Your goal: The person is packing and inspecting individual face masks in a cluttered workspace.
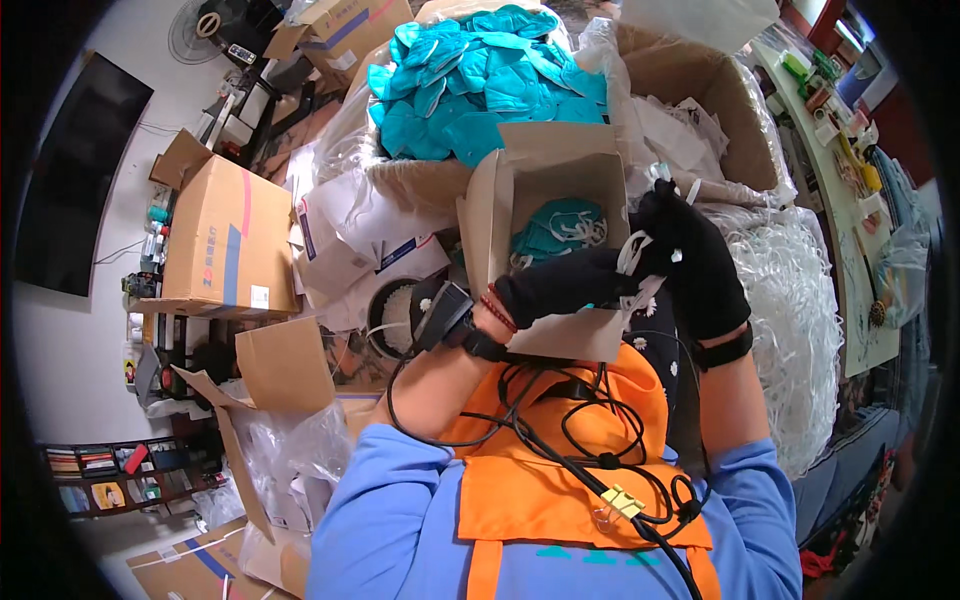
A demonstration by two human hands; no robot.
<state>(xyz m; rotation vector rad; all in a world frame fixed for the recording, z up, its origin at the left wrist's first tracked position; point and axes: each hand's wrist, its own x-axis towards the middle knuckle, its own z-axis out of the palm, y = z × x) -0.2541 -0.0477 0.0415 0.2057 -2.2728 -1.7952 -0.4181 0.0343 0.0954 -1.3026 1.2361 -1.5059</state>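
Both hands wear black gloves and meet over the right side of a small open carton. My right hand is closed, with white elastic straps bunched at its fingers and loose ends sticking up above it. My left hand reaches across the carton from the left, its fingertips closed on the lower part of the same straps. Inside the carton lie teal face masks with white straps. Just beyond, a plastic-lined box holds a heap of teal mask cups. The fingertips partly hide each other.
To the right lies a large pile of white elastic straps. Behind it stands a lined carton with white papers inside. Cardboard boxes crowd the left, near a dark bucket of white bits. Black cables hang across my orange apron.
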